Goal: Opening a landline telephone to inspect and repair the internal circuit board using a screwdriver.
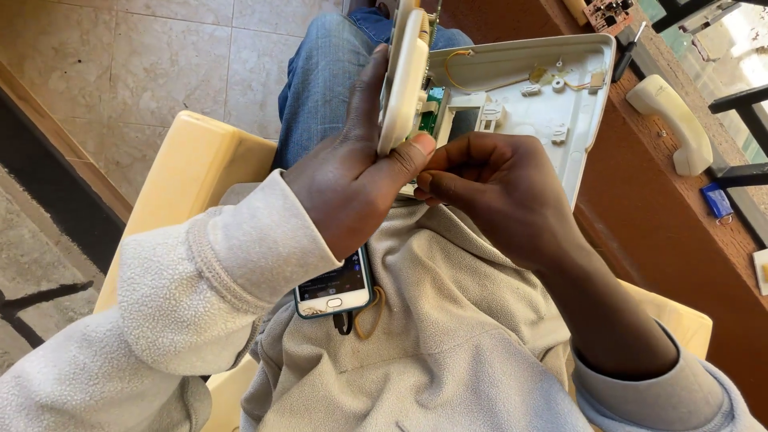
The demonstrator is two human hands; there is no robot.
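While the phone on the lap is half hidden under the left hand, a cream cover is gripped on edge by that hand, thumb on its rim. Just right, the right hand is seen pinched at the open shell; what it pinches cannot be made out. The shell's far corner is overhanging the brown ledge, where a handset is lying apart.
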